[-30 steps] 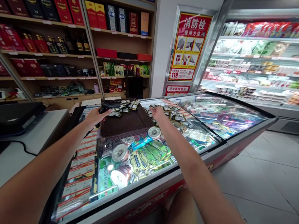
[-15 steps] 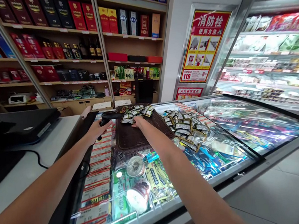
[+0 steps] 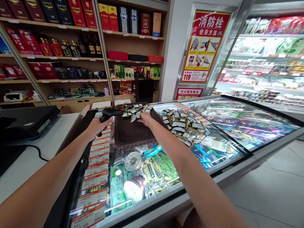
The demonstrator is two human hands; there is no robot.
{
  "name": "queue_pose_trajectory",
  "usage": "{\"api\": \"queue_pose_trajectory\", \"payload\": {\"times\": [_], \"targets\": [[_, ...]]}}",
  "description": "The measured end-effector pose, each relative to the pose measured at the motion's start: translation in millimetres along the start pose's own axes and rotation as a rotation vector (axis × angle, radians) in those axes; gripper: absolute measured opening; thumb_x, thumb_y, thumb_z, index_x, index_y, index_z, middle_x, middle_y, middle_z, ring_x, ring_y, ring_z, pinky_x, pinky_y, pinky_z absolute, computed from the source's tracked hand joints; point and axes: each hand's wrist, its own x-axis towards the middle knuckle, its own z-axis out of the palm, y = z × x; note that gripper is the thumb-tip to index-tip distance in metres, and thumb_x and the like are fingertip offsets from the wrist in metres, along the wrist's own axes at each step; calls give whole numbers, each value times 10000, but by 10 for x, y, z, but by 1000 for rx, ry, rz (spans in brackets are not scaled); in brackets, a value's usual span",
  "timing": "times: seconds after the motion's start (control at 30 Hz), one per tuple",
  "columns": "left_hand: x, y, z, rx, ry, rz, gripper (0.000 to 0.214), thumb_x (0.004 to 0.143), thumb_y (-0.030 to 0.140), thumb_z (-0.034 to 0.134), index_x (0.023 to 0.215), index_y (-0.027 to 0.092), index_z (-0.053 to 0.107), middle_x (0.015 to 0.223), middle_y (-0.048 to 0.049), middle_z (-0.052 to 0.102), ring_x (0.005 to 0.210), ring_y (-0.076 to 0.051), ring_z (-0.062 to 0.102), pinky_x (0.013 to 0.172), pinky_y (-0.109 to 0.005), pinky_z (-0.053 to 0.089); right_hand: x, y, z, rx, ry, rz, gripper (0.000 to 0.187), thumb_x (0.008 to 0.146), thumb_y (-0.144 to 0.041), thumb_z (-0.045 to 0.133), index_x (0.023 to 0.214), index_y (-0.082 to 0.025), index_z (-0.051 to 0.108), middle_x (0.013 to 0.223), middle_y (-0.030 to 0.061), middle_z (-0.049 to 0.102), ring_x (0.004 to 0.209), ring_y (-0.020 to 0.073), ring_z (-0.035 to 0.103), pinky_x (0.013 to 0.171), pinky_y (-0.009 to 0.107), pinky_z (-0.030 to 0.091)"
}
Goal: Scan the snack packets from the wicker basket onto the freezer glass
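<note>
Both busy | left hand (image 3: pixel 96 125) grips scanner (image 3: pixel 112 112) | right hand (image 3: pixel 145 118) on tray (image 3: pixel 134 134) packets (image 3: pixel 135 109), pinch unclear | tip: isolate one, barcode to scanner

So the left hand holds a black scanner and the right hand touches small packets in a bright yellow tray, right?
No: the head view shows a dark brown woven tray, not yellow. The left hand holds the black handheld scanner; the right hand touches the small packets in it.
</note>
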Motion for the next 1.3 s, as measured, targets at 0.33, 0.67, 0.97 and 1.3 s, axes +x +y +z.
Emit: {"api": "queue_pose_trajectory", "payload": {"times": [0.33, 0.67, 0.97, 1.3], "targets": [[-257, 563, 307, 25, -180, 63, 516, 632, 695, 745, 656, 212, 564, 507, 16, 553, 451, -143, 501, 448, -255, 358, -585, -294, -857, 110, -170, -259, 252, 737, -93, 611, 676, -210, 396, 630, -70, 452, 666, 92, 521, 806, 323, 593], [-412, 784, 469, 71, -215, 141, 463, 705, 662, 714, 708, 219, 578, 524, 21, 551, 480, -139, 488, 466, -244, 301, -776, -324, -1112, 122, -182, -237, 243, 719, -105, 616, 672, -210, 402, 645, -56, 521, 678, 110, 573, 768, 312, 590], [-525, 886, 517, 65, -271, 149, 467, 692, 651, 729, 687, 210, 574, 519, 18, 543, 482, -137, 478, 476, -249, 300, -864, -300, -1106, 164, -195, -222, 259, 742, -81, 629, 668, -206, 415, 601, -71, 493, 622, 93, 567, 764, 292, 586], [-482, 901, 542, 61, -233, 125, 493, 642, 662, 761, 706, 209, 576, 513, 23, 553, 460, -127, 473, 460, -238, 309, -651, -515, -1750, 322, 391, -472, 173, 888, -131, 535, 754, -203, 453, 703, -52, 489, 684, 80, 584, 745, 247, 586]]}}
